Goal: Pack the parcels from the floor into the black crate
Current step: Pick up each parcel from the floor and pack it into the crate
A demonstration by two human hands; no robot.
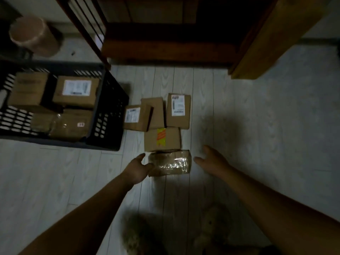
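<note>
A black slatted crate (108, 115) stands on the floor at the left, holding several brown parcels (76, 92). In the middle of the floor lie more cardboard parcels: one with a white label (178, 111), one with an orange and yellow sticker (162, 138), two more to their left (137, 117). Nearest me is a tape-wrapped parcel (170, 162). My left hand (138, 169) touches its left end with spread fingers. Just right of the parcel, my right hand (211, 161) hovers open, apart from it.
Dark wooden furniture (165, 43) stands behind the parcels, with a lighter wooden panel (272, 39) at the right. A round brown bin (35, 35) sits at the back left. Two fluffy slippers (139, 236) are at the bottom. Pale plank floor spreads to the right.
</note>
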